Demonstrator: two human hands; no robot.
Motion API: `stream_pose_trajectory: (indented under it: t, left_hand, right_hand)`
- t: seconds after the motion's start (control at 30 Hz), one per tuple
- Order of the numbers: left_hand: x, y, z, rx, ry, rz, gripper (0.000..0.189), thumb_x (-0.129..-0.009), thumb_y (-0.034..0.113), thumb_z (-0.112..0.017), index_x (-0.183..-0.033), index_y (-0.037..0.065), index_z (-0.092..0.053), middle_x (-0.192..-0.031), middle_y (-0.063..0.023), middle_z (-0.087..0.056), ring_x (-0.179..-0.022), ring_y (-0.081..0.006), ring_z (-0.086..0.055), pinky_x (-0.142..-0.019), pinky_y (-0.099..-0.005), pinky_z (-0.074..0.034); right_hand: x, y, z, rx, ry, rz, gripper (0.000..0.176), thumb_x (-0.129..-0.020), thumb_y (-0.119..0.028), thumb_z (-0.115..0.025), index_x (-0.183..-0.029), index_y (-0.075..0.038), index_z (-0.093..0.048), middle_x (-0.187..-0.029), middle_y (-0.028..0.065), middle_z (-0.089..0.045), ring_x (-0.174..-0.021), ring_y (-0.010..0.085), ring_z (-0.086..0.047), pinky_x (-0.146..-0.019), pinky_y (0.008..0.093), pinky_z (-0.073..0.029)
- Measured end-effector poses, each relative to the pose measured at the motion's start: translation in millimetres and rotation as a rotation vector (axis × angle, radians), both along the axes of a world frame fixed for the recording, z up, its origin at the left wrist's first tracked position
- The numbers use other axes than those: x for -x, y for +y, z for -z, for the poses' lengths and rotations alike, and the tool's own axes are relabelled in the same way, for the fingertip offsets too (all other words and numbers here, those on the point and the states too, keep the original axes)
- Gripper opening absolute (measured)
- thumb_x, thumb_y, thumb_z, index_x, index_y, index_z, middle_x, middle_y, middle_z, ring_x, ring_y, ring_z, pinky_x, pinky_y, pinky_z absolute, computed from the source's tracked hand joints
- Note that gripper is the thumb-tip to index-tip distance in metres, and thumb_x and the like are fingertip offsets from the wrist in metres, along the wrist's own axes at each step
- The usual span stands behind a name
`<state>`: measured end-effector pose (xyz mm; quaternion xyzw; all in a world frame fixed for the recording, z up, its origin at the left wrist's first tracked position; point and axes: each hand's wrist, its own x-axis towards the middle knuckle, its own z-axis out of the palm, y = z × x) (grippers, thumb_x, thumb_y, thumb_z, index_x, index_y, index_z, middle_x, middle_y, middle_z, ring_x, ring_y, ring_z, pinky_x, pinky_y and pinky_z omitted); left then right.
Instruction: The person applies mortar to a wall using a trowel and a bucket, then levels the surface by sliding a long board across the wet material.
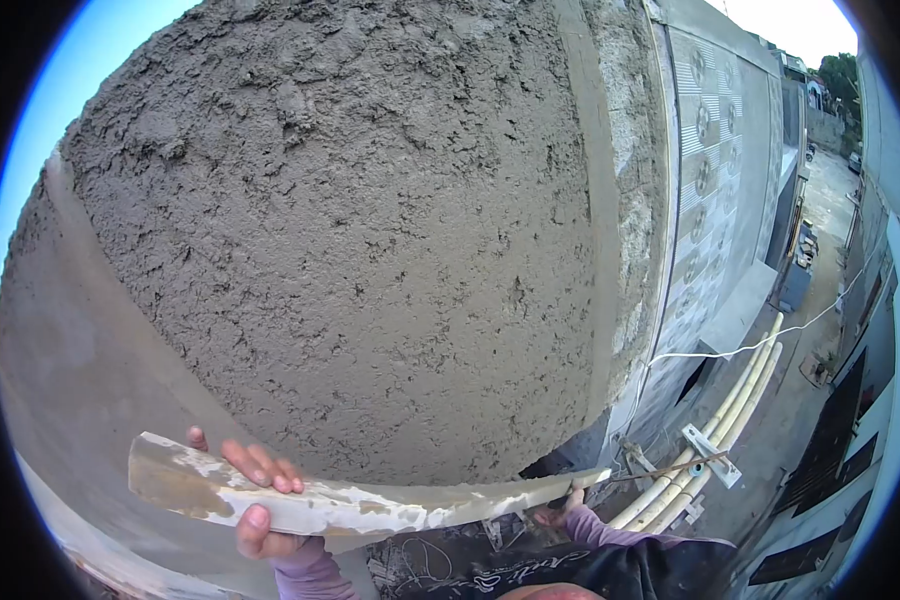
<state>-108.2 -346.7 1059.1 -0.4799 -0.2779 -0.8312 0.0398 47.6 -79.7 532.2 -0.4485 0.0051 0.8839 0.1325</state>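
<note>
A long, mortar-smeared screed board point(370, 508) lies crosswise along the lower part of a wall covered in wet grey mortar point(400, 250). My left hand point(262, 470) is wrapped round the board toward its left end, fingers over the top edge and thumb on the near face. Near the narrow right end, my right hand point(568, 506) grips it from below, its fingers partly hidden. The mortar is rough at the top and flatter lower down. Smooth bands point(592, 200) of mortar run along both sides.
Several pale bamboo poles point(695, 455) stand at the lower right, with a bracket-like piece point(712, 455) across them. A white cable point(730, 352) stretches over the alley point(815, 290). A patterned tile wall point(702, 160) stands beyond the mortared wall's right edge.
</note>
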Motion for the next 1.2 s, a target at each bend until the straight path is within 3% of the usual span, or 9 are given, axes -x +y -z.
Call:
stream_pose_trajectory:
  t: [0.23,0.47,0.53,0.6,0.7,0.87,1.0,1.13,1.2]
  left_hand:
    - [56,-161,-3,-0.054,0.323,0.266,0.084,-0.086,0.030,-0.066,-0.149,0.003,-0.017,-0.112,-0.0135,-0.050,-0.099,-0.0239,-0.056,-0.091,-0.0406,-0.051]
    - [91,-218,76,-0.354,-0.413,-0.421,0.069,-0.095,0.038,-0.057,-0.148,0.005,-0.028,-0.135,-0.0159,-0.048,-0.122,-0.0289,-0.050,-0.104,-0.0456,-0.043]
    - [121,-218,116,-0.281,-0.565,-0.601,0.064,-0.099,0.048,-0.049,-0.145,0.006,-0.036,-0.146,-0.0174,-0.042,-0.133,-0.0317,-0.043,-0.112,-0.0479,-0.035]
    - [138,-201,146,-0.130,-0.614,-0.285,0.064,-0.100,0.046,-0.050,-0.144,0.003,-0.035,-0.143,-0.0160,-0.045,-0.129,-0.0302,-0.046,-0.113,-0.0446,-0.036]
    - [177,-159,204,0.020,-0.609,-0.120,0.062,-0.100,0.041,-0.053,-0.142,-0.001,-0.037,-0.146,-0.0155,-0.040,-0.130,-0.0284,-0.045,-0.112,-0.0418,-0.037]
    - [211,-91,224,0.142,-0.687,-0.008,0.059,-0.098,0.044,-0.055,-0.139,0.003,-0.043,-0.140,-0.0129,-0.045,-0.129,-0.0262,-0.043,-0.110,-0.0444,-0.037]
    - [207,-68,203,0.386,-0.666,-0.098,0.054,-0.098,0.049,-0.053,-0.128,0.004,-0.050,-0.116,-0.0104,-0.060,-0.103,-0.0213,-0.060,-0.081,-0.0424,-0.056]
    - [216,-65,205,0.837,-0.749,-0.380,0.055,-0.096,0.053,-0.056,-0.118,0.002,-0.056,-0.105,-0.0096,-0.063,-0.086,-0.0166,-0.063,-0.064,-0.0327,-0.056]
    - [216,-52,223,0.671,-0.283,-1.009,0.053,-0.088,0.047,-0.071,-0.117,0.003,-0.060,-0.113,-0.0131,-0.059,-0.099,-0.0223,-0.059,-0.081,-0.0393,-0.051]
  right_hand:
    - [22,50,-77,-0.326,-0.021,0.531,0.050,-0.086,-0.036,-0.055,-0.125,-0.004,-0.050,-0.113,0.0176,-0.061,-0.097,0.0385,-0.064,-0.089,0.0573,-0.051]
    - [59,94,-303,-0.791,0.351,0.820,0.034,-0.086,-0.026,-0.061,-0.111,-0.002,-0.055,-0.095,0.0116,-0.060,-0.092,0.0277,-0.064,-0.080,0.0433,-0.054]
    - [72,117,-379,-1.083,0.418,0.905,0.025,-0.093,-0.017,-0.056,-0.110,0.001,-0.053,-0.107,0.0149,-0.057,-0.099,0.0246,-0.062,-0.086,0.0362,-0.052]
    - [88,151,-451,-1.198,0.523,0.917,0.031,-0.092,-0.016,-0.058,-0.115,0.004,-0.051,-0.111,0.0167,-0.054,-0.100,0.0244,-0.060,-0.087,0.0355,-0.052]
    - [127,206,-548,-1.336,0.225,1.074,0.082,-0.078,-0.025,-0.070,-0.139,0.016,-0.033,-0.124,0.0241,-0.055,-0.109,0.0312,-0.058,-0.097,0.0354,-0.043]
    - [185,270,-654,-1.443,-0.151,1.175,0.063,-0.068,-0.033,-0.075,-0.110,0.012,-0.061,-0.113,0.0300,-0.059,-0.106,0.0409,-0.059,-0.098,0.0417,-0.044]
    - [205,296,-703,-1.503,-0.179,1.198,0.055,-0.067,-0.033,-0.076,-0.099,0.010,-0.066,-0.109,0.0283,-0.060,-0.104,0.0394,-0.059,-0.097,0.0433,-0.045]
    - [208,297,-716,-1.499,-0.258,1.157,0.057,-0.067,-0.035,-0.075,-0.100,0.010,-0.065,-0.112,0.0284,-0.058,-0.106,0.0399,-0.058,-0.098,0.0435,-0.045]
    - [206,295,-717,-1.494,-0.309,1.150,0.057,-0.067,-0.035,-0.076,-0.101,0.011,-0.066,-0.113,0.0289,-0.057,-0.107,0.0403,-0.058,-0.098,0.0442,-0.044]
